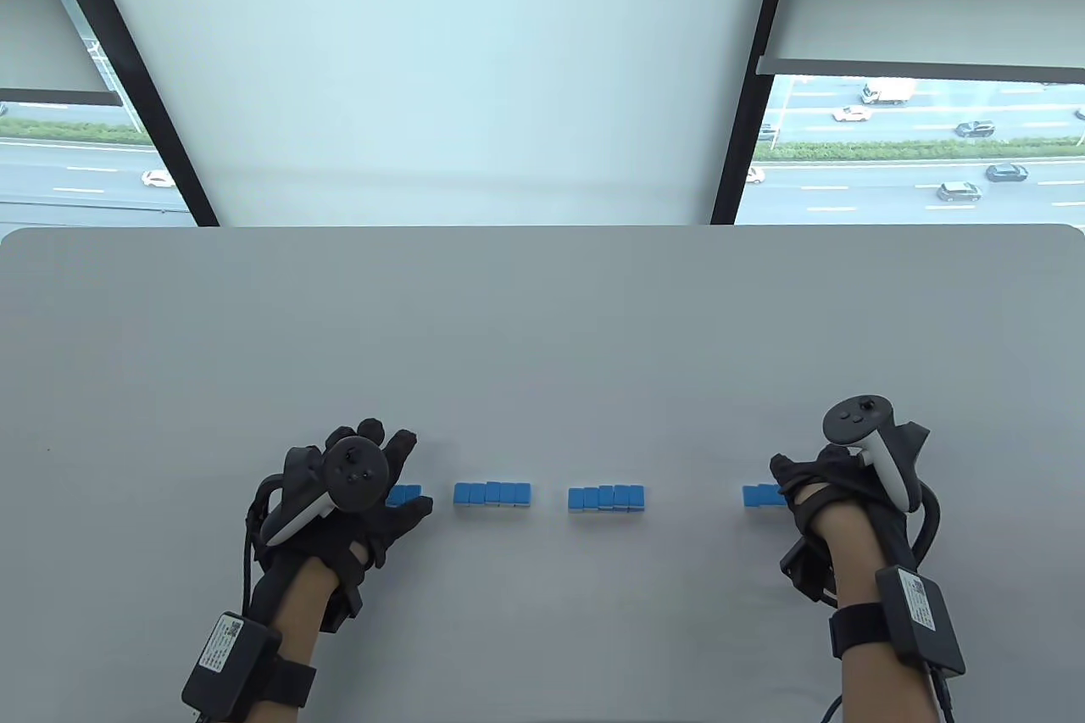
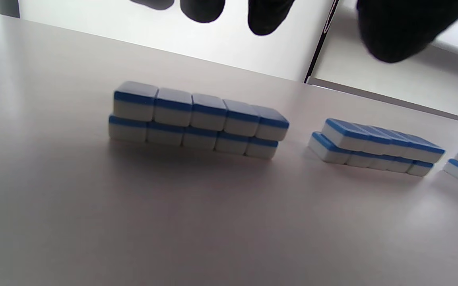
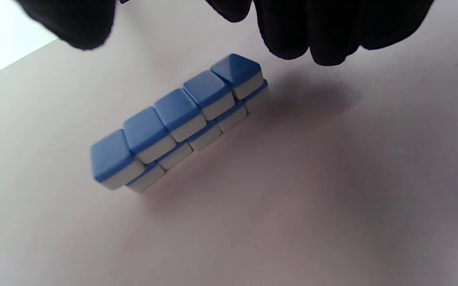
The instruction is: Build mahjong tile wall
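Table view shows four double-stacked blocks of blue-backed white mahjong tiles (image 1: 492, 493) in a broken row on the grey table (image 1: 542, 316). My left hand (image 1: 356, 494) and right hand (image 1: 835, 494) hover spread over the row's outer blocks; next, I judge, push inward, closing gaps.

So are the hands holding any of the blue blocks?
No. In both wrist views the fingers hang above the tile stacks, apart from them; neither hand grips a tile.

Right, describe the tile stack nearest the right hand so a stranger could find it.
Follow the single row of blue-backed mahjong stacks on the grey table to its right end. The rightmost stack sits against the right hand, whose fingers hide its far end; both middle stacks stand fully exposed.
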Tool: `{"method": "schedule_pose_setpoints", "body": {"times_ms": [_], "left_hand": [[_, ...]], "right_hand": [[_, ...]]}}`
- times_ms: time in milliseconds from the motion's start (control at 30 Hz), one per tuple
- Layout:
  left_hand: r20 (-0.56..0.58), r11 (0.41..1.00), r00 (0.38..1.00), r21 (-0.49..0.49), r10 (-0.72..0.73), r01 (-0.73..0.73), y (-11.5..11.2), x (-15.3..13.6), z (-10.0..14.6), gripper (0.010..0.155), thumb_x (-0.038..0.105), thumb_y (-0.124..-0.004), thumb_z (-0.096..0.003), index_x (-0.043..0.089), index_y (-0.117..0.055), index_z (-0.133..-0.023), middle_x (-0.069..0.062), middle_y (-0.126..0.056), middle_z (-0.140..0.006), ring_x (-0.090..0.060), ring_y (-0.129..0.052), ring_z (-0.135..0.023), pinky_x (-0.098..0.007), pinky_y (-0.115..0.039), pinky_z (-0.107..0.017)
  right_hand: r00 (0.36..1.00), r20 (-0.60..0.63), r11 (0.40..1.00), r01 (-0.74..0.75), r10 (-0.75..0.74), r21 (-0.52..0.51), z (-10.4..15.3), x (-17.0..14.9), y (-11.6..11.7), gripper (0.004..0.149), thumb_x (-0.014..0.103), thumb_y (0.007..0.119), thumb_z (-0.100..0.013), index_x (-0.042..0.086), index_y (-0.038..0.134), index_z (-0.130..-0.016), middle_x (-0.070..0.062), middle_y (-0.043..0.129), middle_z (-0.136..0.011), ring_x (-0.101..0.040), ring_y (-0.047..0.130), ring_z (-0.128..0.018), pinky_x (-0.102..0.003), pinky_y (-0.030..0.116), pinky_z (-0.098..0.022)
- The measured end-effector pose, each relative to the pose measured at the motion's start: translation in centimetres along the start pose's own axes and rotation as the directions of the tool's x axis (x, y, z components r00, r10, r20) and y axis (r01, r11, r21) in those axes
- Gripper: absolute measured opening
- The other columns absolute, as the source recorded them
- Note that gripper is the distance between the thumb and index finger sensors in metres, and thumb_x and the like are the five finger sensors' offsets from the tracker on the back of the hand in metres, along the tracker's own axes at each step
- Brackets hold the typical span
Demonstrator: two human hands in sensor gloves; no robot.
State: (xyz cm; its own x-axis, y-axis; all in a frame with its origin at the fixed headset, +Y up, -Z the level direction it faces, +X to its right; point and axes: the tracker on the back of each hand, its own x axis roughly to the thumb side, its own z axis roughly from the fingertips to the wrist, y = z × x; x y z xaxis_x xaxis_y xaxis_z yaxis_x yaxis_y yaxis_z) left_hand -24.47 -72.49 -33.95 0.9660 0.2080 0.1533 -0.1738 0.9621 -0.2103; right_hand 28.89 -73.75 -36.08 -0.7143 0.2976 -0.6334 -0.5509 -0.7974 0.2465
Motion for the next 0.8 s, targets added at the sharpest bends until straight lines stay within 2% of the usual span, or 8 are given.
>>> {"method": "schedule_pose_setpoints", "body": {"times_ms": [167,233,400,800], "left_hand": [[0.007,1.0,1.0,0.002,0.002,-0.002,0.0,0.1,0.1,0.086,0.07,-0.069,-0.0393,0.033,-0.043,-0.112,-0.008,-0.034,-0.121,-0.046,-0.032,-0.108,-0.075,-0.031,-0.07],[0.006,1.0,1.0,0.0,0.006,-0.006,0.1,0.1,0.1,0.086,0.07,-0.069,-0.0393,0.033,-0.042,-0.112,-0.008,-0.034,-0.121,-0.046,-0.032,-0.108,-0.075,-0.031,-0.07],[0.01,1.0,1.0,-0.003,0.013,-0.012,0.1,0.1,0.1,0.086,0.07,-0.069,-0.0394,0.033,-0.043,-0.112,-0.008,-0.035,-0.121,-0.046,-0.032,-0.108,-0.075,-0.031,-0.07],[0.018,1.0,1.0,-0.01,0.011,-0.011,-0.1,0.2,0.1,0.085,0.07,-0.07,-0.039,0.034,-0.044,-0.112,-0.007,-0.035,-0.121,-0.046,-0.031,-0.109,-0.075,-0.031,-0.07]], "right_hand": [[0.999,-0.038,0.999,-0.022,0.023,0.03,-0.3,0.3,0.5,0.096,0.062,0.073,-0.04,0.003,0.031,-0.103,-0.028,0.051,-0.1,-0.058,0.066,-0.081,-0.064,0.062,-0.057],[0.998,-0.044,0.998,-0.033,0.036,0.061,-0.2,0.6,0.9,0.101,0.062,0.075,-0.039,0.002,0.024,-0.103,-0.028,0.045,-0.1,-0.058,0.062,-0.082,-0.064,0.06,-0.058],[0.996,-0.048,0.995,-0.078,0.081,0.064,0.1,1.3,1.9,0.11,0.065,0.078,-0.036,0.0,0.019,-0.101,-0.031,0.038,-0.099,-0.061,0.055,-0.082,-0.065,0.056,-0.058],[0.974,-0.075,0.977,-0.214,0.214,0.009,0.7,3.0,3.7,0.114,0.067,0.079,-0.034,-0.001,0.016,-0.1,-0.034,0.034,-0.098,-0.065,0.052,-0.081,-0.068,0.055,-0.059]]}}
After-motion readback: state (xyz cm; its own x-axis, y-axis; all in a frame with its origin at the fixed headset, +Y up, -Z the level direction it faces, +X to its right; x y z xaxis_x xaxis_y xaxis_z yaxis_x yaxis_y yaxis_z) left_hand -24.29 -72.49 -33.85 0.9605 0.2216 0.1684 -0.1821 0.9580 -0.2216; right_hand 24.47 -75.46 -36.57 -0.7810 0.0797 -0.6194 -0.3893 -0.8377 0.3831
